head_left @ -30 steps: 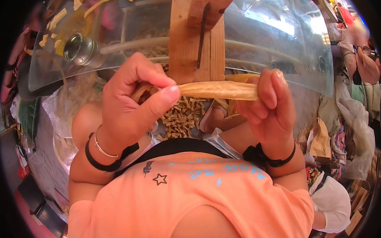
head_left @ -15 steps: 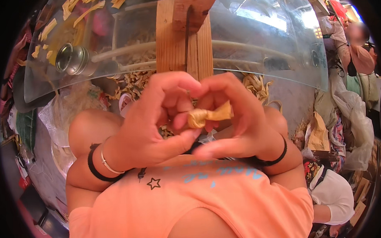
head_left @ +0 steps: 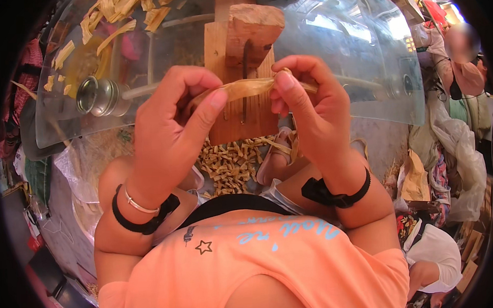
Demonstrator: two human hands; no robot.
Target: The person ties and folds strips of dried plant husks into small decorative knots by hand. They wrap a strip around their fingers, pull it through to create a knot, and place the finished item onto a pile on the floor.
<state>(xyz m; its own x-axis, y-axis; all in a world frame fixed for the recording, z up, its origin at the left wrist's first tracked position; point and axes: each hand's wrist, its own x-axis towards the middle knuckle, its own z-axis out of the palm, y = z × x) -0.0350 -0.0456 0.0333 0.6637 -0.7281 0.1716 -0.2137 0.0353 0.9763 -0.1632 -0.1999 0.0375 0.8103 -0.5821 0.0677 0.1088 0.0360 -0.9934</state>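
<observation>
I find the left hand (head_left: pixel 172 116) and right hand (head_left: pixel 312 100) each pinched, thumb to fingers, on the tan, narrow, fibrous strip (head_left: pixel 249 88) before the brown, blocky wooden stand (head_left: pixel 224 132), and advise gentle, even tension.

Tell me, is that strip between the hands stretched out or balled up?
Stretched out: the strip spans from left hand to right hand.

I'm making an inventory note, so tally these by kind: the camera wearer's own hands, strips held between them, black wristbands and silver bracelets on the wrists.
Hands: 2 (left hand, right hand)
Held tan strip: 1
Black wristbands: 2
Silver bracelet: 1
Total: 6
</observation>
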